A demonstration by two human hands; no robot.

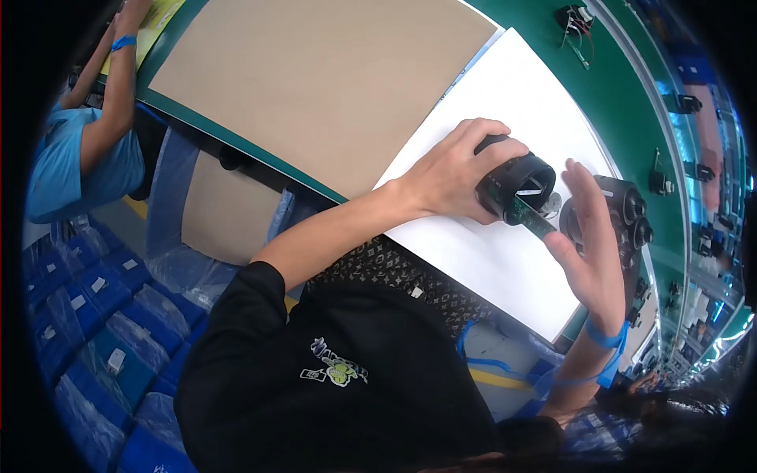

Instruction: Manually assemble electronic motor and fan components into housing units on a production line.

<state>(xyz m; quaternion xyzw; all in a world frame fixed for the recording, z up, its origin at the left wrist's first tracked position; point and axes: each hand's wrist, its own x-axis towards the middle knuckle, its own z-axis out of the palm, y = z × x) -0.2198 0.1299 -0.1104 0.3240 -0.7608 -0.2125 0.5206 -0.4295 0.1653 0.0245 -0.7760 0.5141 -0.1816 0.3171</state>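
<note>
Head view: at two o'clock, the left hand (461, 169) clamps the black housing (490, 189), seemingly to steady its open end toward the right hand (590, 248), whose thumb meets the green strip (534, 218) at three o'clock; whether it's pinched, I cannot tell.

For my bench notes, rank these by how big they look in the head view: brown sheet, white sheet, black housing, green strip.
Largest to smallest:
1. Brown sheet, though cropped by the picture's edge
2. White sheet, partly covered
3. Black housing
4. Green strip, its ends partly hidden
</note>
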